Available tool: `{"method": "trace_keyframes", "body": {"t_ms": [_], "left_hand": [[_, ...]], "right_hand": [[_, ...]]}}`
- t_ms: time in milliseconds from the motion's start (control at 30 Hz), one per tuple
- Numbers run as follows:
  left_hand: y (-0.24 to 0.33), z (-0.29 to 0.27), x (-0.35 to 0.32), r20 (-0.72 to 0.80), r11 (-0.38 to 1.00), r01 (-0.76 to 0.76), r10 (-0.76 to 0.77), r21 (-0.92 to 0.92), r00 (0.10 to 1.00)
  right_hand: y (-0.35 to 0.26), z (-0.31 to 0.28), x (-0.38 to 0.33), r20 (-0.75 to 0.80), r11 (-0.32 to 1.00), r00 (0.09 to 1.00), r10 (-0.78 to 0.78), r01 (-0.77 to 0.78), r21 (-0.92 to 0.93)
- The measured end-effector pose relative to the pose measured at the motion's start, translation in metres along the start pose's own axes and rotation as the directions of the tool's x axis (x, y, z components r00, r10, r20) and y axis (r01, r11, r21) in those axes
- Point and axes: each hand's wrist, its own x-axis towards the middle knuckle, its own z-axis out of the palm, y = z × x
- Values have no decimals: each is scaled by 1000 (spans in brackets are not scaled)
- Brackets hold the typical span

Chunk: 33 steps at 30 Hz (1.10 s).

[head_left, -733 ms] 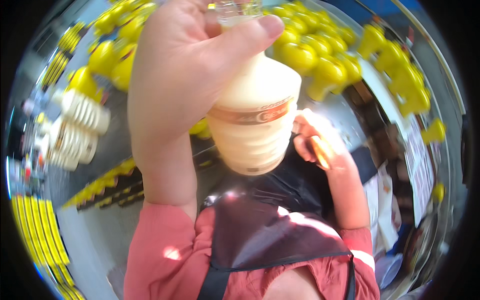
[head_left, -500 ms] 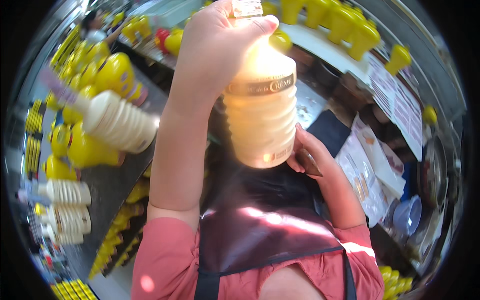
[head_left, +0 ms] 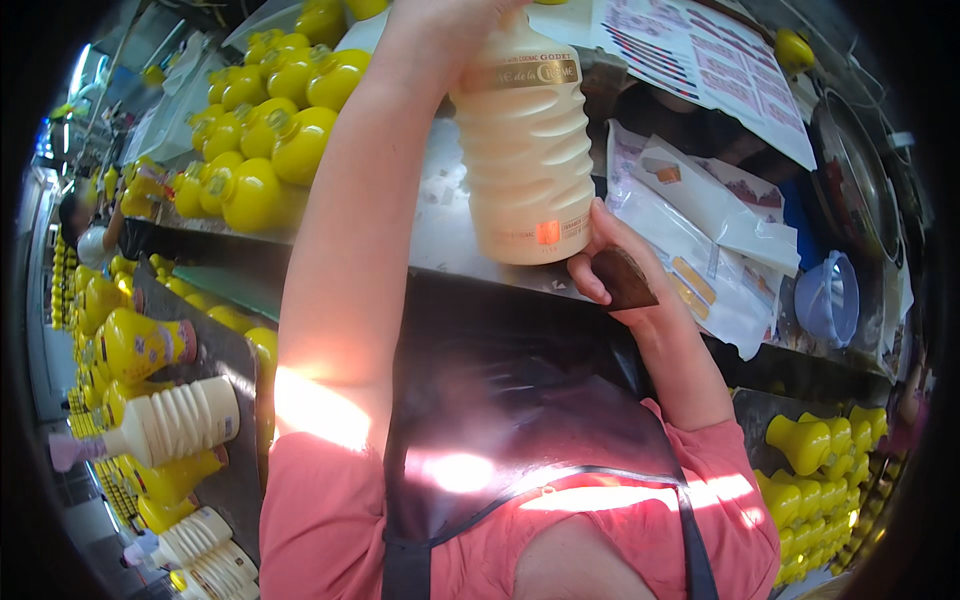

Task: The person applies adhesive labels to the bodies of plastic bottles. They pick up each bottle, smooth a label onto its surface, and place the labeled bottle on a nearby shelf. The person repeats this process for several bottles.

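Note:
A cream-coloured bottle with wavy ribbed sides and a gold-brown band stands upright in front of me. Its neck is gripped by my left hand, whose fingers are partly cut off by the upper edge. My right hand is at the lower right side of the bottle, thumb against its base. Tucked in the curled fingers of that hand is a dark brown flat piece; its exact kind cannot be told.
Many yellow rounded bottles crowd the bench at the left. Another cream ribbed bottle lies at the lower left. Printed sheets, plastic-wrapped papers and a lilac basket are at the right. Yellow pieces fill a lower-right shelf.
My body has turned to the right, toward the bench with the papers. The bottle, held by the neck, is higher in view and out of the glare. Both hands keep their hold.

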Motion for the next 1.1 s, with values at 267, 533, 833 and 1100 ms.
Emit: {"method": "trace_keyframes", "body": {"t_ms": [267,533,833,1100], "left_hand": [[-40,49,45,192,965,150,-109,-216,975],[-60,74,58,174,966,170,-136,-193,975],[-109,62,2,206,863,-307,242,402,948],[-139,61,-57,240,897,176,-81,-406,967]], "right_hand": [[-21,-7,-21,-266,998,963,-49,38,-44],[-20,-20,-10,-357,1000,934,6,-15,-22],[8,-21,-1,-379,969,913,-149,57,-242],[2,3,-7,-300,717,871,-390,82,-693]]}}
